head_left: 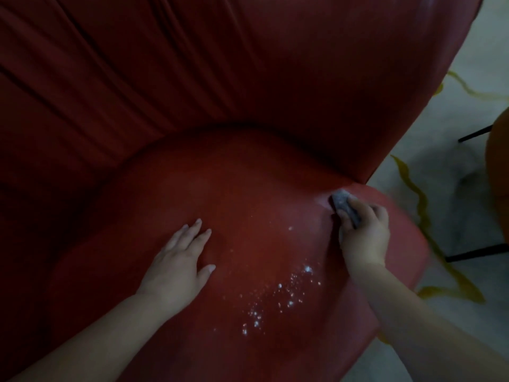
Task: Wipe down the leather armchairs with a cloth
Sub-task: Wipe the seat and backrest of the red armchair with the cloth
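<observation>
Right hand [363,232] grip closed around grey cloth [345,206], right of frame, wiping armchair [248,175] seat edge. Left hand [179,260] flat, open. Next likely: sweep toward droplets [275,299], lower centre.

Smooth, faintly glossy red leather armchair [248,175] — droplets [278,296] glisten; grey cloth [344,202] looks matt, soft.

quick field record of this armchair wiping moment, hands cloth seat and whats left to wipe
left hand: left hand flat on the seat, fingers straight
right hand: right hand grips the grey cloth
cloth position: at the seat's right rear corner, by the backrest crease
seat: red leather seat
left to wipe: white droplets on the seat front, between the hands
floor: pale patterned floor at right
</observation>
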Demonstrator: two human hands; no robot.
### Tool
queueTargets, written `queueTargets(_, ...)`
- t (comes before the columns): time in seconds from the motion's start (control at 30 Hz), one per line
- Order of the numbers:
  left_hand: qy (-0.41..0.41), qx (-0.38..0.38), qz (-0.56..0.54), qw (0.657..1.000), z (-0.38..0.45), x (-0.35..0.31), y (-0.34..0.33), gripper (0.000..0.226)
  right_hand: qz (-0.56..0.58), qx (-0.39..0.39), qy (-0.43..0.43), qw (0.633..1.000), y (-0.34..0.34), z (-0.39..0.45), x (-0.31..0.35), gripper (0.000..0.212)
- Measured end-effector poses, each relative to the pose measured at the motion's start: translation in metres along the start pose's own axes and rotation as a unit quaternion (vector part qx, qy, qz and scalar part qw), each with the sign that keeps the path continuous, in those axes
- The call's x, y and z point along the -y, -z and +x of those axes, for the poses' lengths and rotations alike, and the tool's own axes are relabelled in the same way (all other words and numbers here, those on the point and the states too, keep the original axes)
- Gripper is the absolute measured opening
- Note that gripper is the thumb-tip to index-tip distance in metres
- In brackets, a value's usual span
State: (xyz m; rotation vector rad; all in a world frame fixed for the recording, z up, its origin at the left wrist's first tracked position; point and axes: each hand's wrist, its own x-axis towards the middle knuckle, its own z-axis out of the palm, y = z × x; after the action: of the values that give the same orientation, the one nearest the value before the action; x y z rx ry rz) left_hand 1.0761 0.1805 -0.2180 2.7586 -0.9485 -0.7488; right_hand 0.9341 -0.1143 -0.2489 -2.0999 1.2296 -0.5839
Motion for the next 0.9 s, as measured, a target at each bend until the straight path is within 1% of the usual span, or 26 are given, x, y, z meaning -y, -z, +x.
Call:
queueTargets(0.1, 0.005, -0.012, -0.007, 1.0, -0.019, 0.003, -0.006, 0.072, 0.012, 0.068, 0.094, 0.993, -0.006, -0.025, 0.012, 0.032)
queueTargets(0.13, 0.006, -0.017, -0.012, 1.0, -0.024, 0.003, -0.008, 0.071, 0.016, 0.076, 0.114, 0.99, -0.008, -0.027, 0.015, 0.033)
queueTargets(0.17, 0.007, -0.023, -0.016, 1.0, -0.028, 0.003, -0.009, 0.071, 0.02, 0.067, 0.12, 0.99, -0.011, -0.026, 0.018, 0.035)
queueTargets(0.23, 0.01, -0.032, -0.017, 0.999, -0.034, 0.002, -0.012, 0.07, 0.024, 0.04, 0.088, 0.995, -0.016, -0.019, 0.023, 0.039)
queueTargets(0.27, 0.012, -0.035, -0.018, 0.999, -0.036, 0.001, -0.012, 0.07, 0.021, 0.044, 0.07, 0.996, -0.02, -0.018, 0.026, 0.041)
queueTargets(0.3, 0.014, -0.037, -0.021, 0.999, -0.037, 0.001, -0.013, 0.07, 0.013, 0.06, 0.075, 0.995, -0.025, -0.021, 0.03, 0.043)
queueTargets(0.4, 0.023, -0.05, -0.031, 0.998, -0.039, 0.001, -0.015, 0.071, -0.006, 0.131, 0.169, 0.977, -0.037, -0.034, 0.038, 0.042)
queueTargets(0.43, 0.025, -0.054, -0.034, 0.998, -0.039, 0.002, -0.015, 0.071, -0.006, 0.146, 0.189, 0.971, -0.035, -0.031, 0.038, 0.042)
queueTargets(0.47, 0.027, -0.056, -0.035, 0.997, -0.039, 0.003, -0.015, 0.071, -0.01, 0.147, 0.195, 0.97, -0.031, -0.023, 0.037, 0.041)
queueTargets(0.5, 0.031, -0.058, -0.035, 0.997, -0.039, 0.004, -0.015, 0.071, -0.017, 0.13, 0.191, 0.973, -0.027, -0.013, 0.034, 0.04)
queueTargets(0.57, 0.04, -0.062, -0.037, 0.997, -0.04, 0.006, -0.016, 0.071, -0.033, 0.08, 0.148, 0.985, -0.02, 0.001, 0.027, 0.04)
queueTargets(0.6, 0.045, -0.061, -0.038, 0.996, -0.04, 0.008, -0.017, 0.071, -0.038, 0.078, 0.128, 0.988, -0.019, -0.002, 0.028, 0.04)
queueTargets(0.63, 0.049, -0.06, -0.039, 0.996, -0.041, 0.008, -0.018, 0.072, -0.038, 0.092, 0.128, 0.987, -0.022, -0.011, 0.031, 0.041)
queueTargets(0.77, 0.069, -0.058, -0.048, 0.995, -0.046, 0.009, -0.022, 0.072, 0.008, 0.21, 0.227, 0.951, -0.042, -0.049, 0.052, 0.043)
queueTargets(0.8, 0.07, -0.06, -0.051, 0.994, -0.047, 0.009, -0.023, 0.072, 0.009, 0.209, 0.236, 0.949, -0.045, -0.043, 0.056, 0.043)
queueTargets(0.83, 0.072, -0.064, -0.054, 0.994, -0.049, 0.009, -0.023, 0.072, 0.005, 0.184, 0.231, 0.955, -0.048, -0.033, 0.058, 0.043)
queueTargets(0.9, 0.079, -0.071, -0.057, 0.993, -0.053, 0.011, -0.024, 0.072, -0.013, 0.117, 0.177, 0.977, -0.05, -0.011, 0.059, 0.042)
